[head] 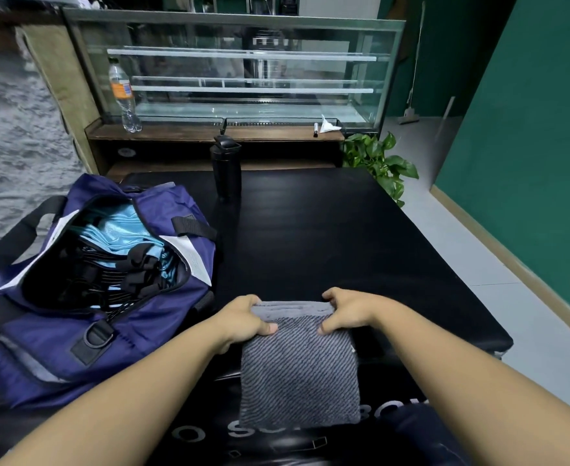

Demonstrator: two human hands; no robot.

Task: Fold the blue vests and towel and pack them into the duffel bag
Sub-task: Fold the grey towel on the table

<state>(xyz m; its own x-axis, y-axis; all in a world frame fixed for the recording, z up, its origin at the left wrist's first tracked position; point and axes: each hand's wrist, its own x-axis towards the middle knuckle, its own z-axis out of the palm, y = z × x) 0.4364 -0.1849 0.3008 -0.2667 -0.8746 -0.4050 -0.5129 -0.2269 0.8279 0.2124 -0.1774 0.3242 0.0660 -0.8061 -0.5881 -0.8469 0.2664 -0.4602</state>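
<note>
While the towel [298,364] lies folded into a compact grey rectangle on the black table [344,230], both hands grip its far edge. The left hand [243,319] curls over the far left corner, thumb on top and fingers tucked under the fold; the right hand [347,312] does the same at the far right corner. Neither hand is open, and each pinches the thick doubled edge of the cloth.

The towel's long axis runs away from the person, from the near edge of the table towards the hands. The duffel bag [85,331] sits to the left of the towel, just beside it, with its mouth unzipped and facing up. Light blue vests [122,230] already lie inside, together with black straps. The opening is up and to the left of the hands, further from the person than the towel is.

So the coming move looks like a lift and a carry leftwards and slightly forwards. The left hand is nearer the bag and would reach the opening first. The bag's long axis appears to run slantwise, near left to far right, so the towel may need a small turn to drop in flat on the vests.

A black bottle [226,169] stands further back on the table, well apart from the path.
</note>
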